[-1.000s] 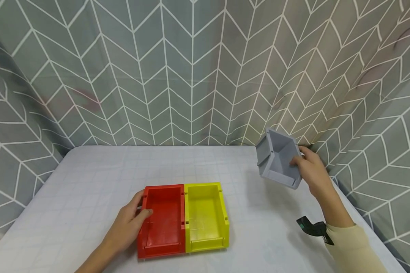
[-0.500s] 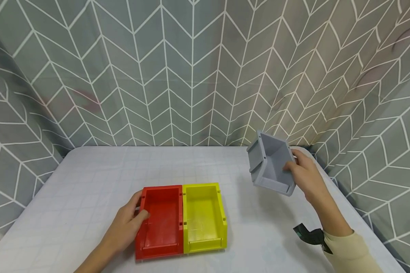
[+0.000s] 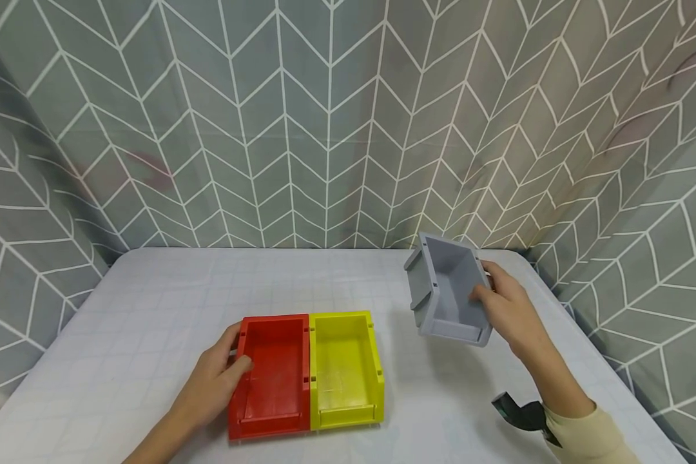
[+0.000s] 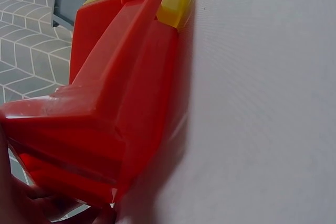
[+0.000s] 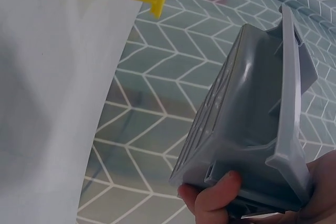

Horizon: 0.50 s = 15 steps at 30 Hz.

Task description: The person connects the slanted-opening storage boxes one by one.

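My left hand (image 3: 213,377) grips the left wall of a red plastic storage bin (image 3: 274,380), thumb inside and fingers outside. That bin rests on the table, side by side with a yellow storage bin (image 3: 345,367) that touches its right wall. Above the table to the right, my right hand (image 3: 513,312) holds a grey storage bin (image 3: 454,290) by its right wall, thumb inside. The grey bin is tilted and apart from the yellow one. In the right wrist view, fingertips (image 5: 218,195) press the outside of the grey bin. All three bins look bare inside.
The table (image 3: 122,322) has a white cloth with a faint grid. Patterned grey curtains (image 3: 325,129) hang behind it and along both sides. A black strap (image 3: 522,412) sits at the right wrist, by a cream sleeve (image 3: 588,438).
My right hand has carried the grey bin leftward and slightly toward me, closer to the yellow bin. My left hand, the red bin and the yellow bin stay nearly still.
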Each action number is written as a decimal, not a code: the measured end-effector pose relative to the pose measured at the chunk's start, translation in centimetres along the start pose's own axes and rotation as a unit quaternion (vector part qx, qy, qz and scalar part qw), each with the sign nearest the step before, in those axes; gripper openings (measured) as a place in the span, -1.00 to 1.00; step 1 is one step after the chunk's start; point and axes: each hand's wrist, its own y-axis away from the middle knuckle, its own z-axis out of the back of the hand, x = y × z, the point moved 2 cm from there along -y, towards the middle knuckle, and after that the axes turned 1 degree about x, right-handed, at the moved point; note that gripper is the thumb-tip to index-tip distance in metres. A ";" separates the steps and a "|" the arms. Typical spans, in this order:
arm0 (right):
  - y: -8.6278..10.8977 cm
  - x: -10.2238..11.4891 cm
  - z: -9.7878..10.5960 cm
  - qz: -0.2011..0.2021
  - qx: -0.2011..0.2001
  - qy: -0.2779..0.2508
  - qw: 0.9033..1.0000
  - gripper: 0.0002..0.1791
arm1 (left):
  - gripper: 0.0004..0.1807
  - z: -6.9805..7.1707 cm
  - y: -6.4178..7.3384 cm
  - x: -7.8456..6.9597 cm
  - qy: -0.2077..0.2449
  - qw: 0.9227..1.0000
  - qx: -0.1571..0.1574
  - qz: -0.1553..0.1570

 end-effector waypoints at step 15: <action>1.6 0.9 -1.1 0.022 -0.002 0.030 0.999 -0.35 | -0.41 0.0 0.0 0.3 0.000 1.000 0.002 -0.011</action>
